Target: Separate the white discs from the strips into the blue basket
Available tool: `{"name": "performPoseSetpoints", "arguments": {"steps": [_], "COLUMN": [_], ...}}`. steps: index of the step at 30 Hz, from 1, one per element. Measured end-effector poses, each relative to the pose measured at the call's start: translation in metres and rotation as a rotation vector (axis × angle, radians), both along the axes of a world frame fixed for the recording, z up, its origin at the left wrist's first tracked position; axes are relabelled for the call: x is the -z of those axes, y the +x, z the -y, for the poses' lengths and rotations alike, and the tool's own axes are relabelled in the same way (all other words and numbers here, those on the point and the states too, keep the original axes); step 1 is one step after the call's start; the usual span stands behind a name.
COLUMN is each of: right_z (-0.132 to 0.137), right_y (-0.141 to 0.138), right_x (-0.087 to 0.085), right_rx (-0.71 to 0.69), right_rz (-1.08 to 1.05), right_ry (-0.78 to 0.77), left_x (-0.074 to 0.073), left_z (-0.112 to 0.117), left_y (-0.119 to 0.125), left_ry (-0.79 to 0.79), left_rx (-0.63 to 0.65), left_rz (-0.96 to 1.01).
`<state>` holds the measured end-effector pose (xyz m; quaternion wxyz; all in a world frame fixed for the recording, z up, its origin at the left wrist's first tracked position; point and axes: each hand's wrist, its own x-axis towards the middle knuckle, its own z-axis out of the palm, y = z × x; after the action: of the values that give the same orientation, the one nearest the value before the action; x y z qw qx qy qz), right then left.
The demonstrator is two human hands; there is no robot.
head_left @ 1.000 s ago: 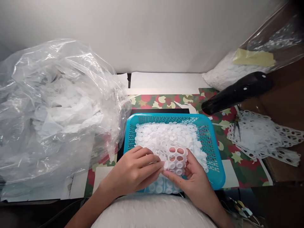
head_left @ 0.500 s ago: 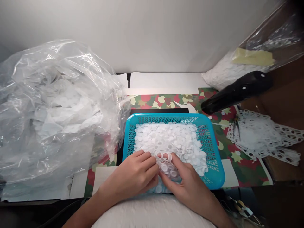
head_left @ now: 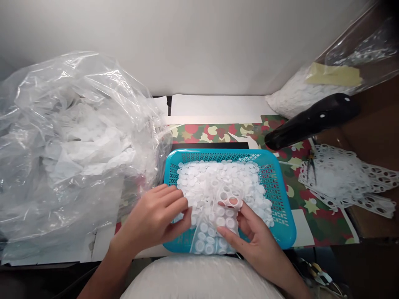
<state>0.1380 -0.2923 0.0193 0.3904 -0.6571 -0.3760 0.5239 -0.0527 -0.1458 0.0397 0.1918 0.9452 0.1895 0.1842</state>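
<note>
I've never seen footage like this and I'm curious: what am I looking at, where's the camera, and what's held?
No machine here: a person works with bare hands, filmed by one camera on their head, looking down. The right hand holds a white sheet of round discs over a blue basket full of loose discs. The left hand is beside the sheet; whether it grips is unclear. A big clear bag lies left, punched-out sheets and a black tool right.

Place: small hand-assembly workshop
Evidence: bench (head_left: pixel 218 109) crowded with bulk clear bags (head_left: pixel 71 141) of white discs, blue basket (head_left: pixel 280 199) of punched-out discs, heap of perforated scrap sheets (head_left: pixel 346 178)
</note>
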Motion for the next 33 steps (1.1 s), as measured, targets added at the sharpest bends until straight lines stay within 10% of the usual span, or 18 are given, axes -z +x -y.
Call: {"name": "performPoseSetpoints", "arguments": {"steps": [10, 33], "right_z": [-0.007, -0.025], "right_y": [-0.003, -0.008], "right_x": [-0.002, -0.023], "right_rx": [-0.038, -0.288], "right_rz": [-0.001, 0.248], "right_ry": [0.067, 0.213], "left_x": [0.011, 0.008], "left_z": [0.022, 0.015], "left_y": [0.019, 0.01], "left_ry": [-0.053, -0.03], "left_rx": [0.149, 0.039], "left_rz": [0.02, 0.085]}}
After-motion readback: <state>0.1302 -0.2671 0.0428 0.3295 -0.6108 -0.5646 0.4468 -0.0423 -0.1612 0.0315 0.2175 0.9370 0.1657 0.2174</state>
